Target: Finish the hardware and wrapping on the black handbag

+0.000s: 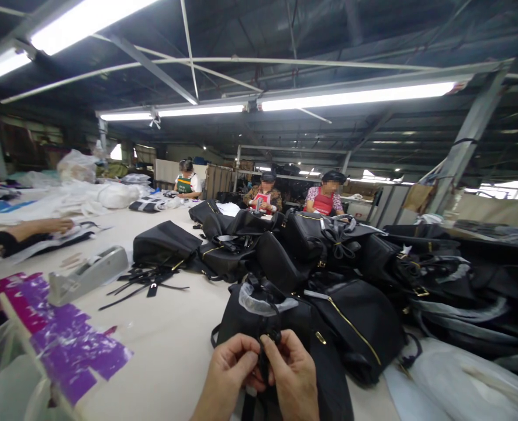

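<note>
A black bag (280, 324) with a gold zipper and clear plastic stuffed in its top lies at the near edge of the long table (175, 345). My left hand (228, 374) and my right hand (292, 374) meet in front of it. Both pinch a black strap or cord (265, 356) that runs from the bag's top. The fingers of both hands are curled closed around it.
A large pile of black bags (351, 251) fills the table's right side. Loose black straps (147, 280), a grey tape dispenser (87, 275) and purple sheets (61, 339) lie at left. Another person's arm (40, 228) rests at far left. Three workers sit at the far end.
</note>
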Demonstrator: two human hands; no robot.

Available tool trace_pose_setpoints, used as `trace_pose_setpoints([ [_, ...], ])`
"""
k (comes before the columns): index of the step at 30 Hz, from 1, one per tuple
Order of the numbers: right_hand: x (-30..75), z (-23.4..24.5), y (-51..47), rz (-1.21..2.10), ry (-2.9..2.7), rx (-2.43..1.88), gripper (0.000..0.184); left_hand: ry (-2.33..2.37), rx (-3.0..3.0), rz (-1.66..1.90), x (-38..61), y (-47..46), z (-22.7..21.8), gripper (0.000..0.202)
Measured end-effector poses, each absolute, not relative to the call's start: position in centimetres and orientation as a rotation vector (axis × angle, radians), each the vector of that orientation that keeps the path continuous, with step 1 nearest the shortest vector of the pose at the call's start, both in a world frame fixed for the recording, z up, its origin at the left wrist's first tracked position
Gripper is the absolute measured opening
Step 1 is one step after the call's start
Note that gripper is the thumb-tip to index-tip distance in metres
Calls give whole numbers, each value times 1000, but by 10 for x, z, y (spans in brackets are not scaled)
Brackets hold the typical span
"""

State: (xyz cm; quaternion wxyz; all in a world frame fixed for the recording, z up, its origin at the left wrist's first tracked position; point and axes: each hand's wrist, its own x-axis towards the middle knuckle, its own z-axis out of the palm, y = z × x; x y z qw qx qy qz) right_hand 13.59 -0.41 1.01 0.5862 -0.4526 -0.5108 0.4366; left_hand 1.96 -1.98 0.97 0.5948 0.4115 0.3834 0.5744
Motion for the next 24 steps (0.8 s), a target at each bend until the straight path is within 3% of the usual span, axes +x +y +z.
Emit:
trace_pose_setpoints([
  [6, 143, 9, -9, 1118, -1232, -1032, 48, 893, 996, 1392, 22, -12, -2, 37],
  [13, 150, 0, -26, 1051, -1366, -1106, 43, 890, 1027, 1409, 22, -18, 15, 31],
  [24, 171, 7, -18, 1524, -1353, -1034, 65, 889, 1022, 1301, 11, -16, 19, 31],
])
